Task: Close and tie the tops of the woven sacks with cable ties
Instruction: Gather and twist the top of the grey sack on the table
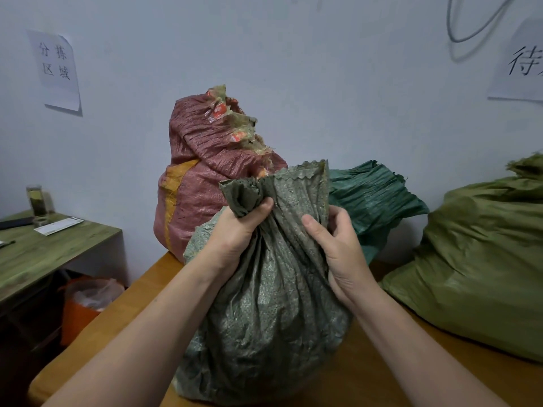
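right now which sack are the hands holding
The grey-green sack in front: left hand and right hand grip its top. The pink sack, teal sack and olive sack sit untouched.

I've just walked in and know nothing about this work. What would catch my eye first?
First, the grey-green sack standing on the wooden table, its top bunched by two bare hands. The left hand grips the gathered neck and the right hand holds the loose edge. Behind it a bulging red sack stands by the wall, and a big olive sack lies to the right.
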